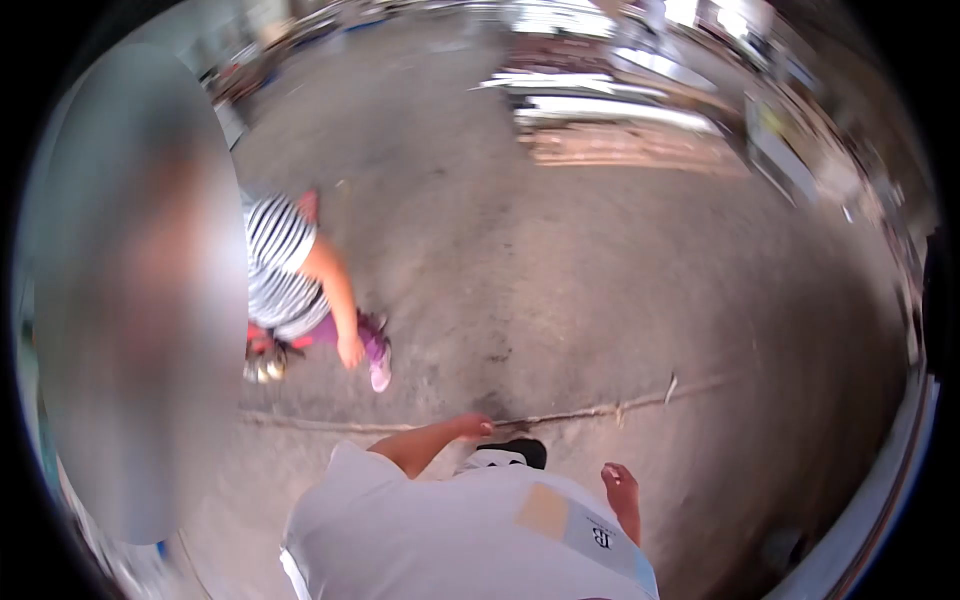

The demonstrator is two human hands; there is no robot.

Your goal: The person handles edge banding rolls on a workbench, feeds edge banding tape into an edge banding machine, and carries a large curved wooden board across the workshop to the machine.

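Observation:
My left hand (470,427) hangs in front of my body, over the concrete floor (560,300) near a crack. Its fingers are loosely bent and blurred, and I see nothing in them. On the other side my right hand (620,482) hangs low beside my white shirt (430,530). Its fingers are slightly curled and a little apart, with no object visible in them. Neither hand touches anything that I can make out. Below the shirt a dark shoe (527,452) shows on the floor.
At the left a person in a striped top (285,265) is low to the floor, partly behind a large blurred area. Long stacked boards (630,148) lie at the back. A floor crack (570,413) runs across in front of me. Blurred material lines the right edge.

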